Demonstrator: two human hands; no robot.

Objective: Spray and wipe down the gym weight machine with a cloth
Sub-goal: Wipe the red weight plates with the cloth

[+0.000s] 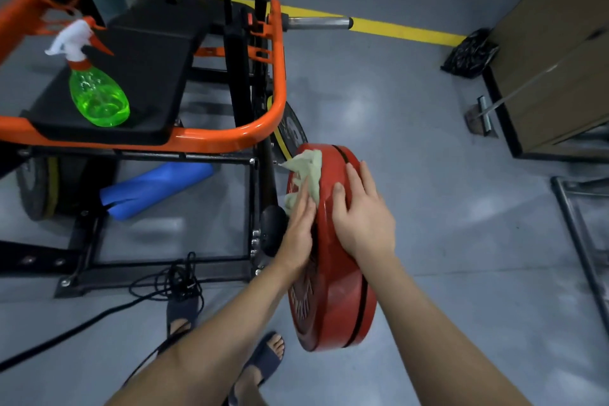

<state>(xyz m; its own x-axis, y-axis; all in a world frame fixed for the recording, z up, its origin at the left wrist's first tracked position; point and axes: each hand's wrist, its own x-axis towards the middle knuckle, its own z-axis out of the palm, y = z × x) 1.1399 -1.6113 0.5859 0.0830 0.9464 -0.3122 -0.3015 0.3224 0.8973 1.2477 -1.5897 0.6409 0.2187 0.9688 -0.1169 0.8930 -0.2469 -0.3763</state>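
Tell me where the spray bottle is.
In the head view, the green spray bottle stands at upper left on the black seat pad, behind the orange frame bar.

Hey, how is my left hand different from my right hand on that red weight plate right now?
The left hand presses the pale cloth against the red plate on its lettered face; the right hand touches bare plate, no cloth. The left hand lies on the side facing the machine; the right hand lies over the rim. Both keep fairly straight fingers on the same plate.
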